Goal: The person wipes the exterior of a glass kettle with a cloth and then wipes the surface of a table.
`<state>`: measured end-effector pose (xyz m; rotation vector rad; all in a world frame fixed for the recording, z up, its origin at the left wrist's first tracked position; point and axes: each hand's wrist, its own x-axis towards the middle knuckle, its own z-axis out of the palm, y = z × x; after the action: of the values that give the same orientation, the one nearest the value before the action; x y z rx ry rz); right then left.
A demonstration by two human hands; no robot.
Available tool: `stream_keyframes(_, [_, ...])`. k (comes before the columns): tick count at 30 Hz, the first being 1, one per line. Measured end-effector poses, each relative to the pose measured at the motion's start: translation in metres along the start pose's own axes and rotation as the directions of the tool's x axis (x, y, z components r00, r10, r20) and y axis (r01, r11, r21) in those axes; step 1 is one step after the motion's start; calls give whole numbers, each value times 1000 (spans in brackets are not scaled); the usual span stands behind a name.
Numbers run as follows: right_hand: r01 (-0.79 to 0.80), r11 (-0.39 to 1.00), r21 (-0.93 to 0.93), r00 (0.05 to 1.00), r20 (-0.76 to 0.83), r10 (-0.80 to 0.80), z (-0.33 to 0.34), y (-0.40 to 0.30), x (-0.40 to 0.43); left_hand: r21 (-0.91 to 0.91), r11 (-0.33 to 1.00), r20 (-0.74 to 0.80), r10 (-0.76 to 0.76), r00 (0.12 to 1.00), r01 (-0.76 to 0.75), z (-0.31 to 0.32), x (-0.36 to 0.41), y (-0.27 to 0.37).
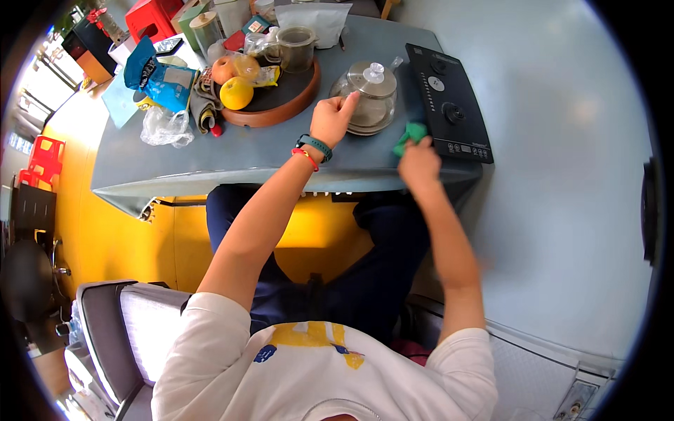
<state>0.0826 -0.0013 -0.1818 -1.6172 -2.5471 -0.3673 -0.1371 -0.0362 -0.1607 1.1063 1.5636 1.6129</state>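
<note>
A glass teapot [387, 109] with a metal lid and a clear knob stands on the grey-covered table [253, 158]. Its spout points away to the right. My left hand [333, 120] is closed at the side opposite the spout, where the handle is hidden by my fingers. In my right hand [420, 162], slightly blurred, is a bunched green cloth [410, 138]. The cloth touches the tabletop between the teapot and a black electric cooktop [453, 100].
Left of the teapot, a round brown tray [305, 100] holds a glass pitcher [296, 50], an orange [236, 93] and other fruit. Farther left lie a blue packet [166, 81] and a clear plastic bag [166, 126]. A glass jar [206, 32] and a white pouch [315, 23] stand behind.
</note>
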Motion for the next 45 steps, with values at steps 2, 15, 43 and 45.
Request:
stream_keyframes(2, [-50, 986, -159, 994, -109, 33, 37, -64, -18, -9, 999, -30, -42, 999, 42, 0, -3, 8])
stream_keyframes(15, [-87, 957, 275, 993, -56, 107, -31, -15, 1, -307, 947, -36, -109, 993, 93, -42, -1, 45])
stream_keyframes(43, [165, 905, 392, 959, -276, -56, 60, -73, 172, -267, 963, -143, -6, 990, -33, -85, -1, 115])
stream_keyframes(45, [263, 796, 545, 950, -291, -115, 55, -103, 169, -243, 968, -155, 30, 987, -68, -84, 1, 118])
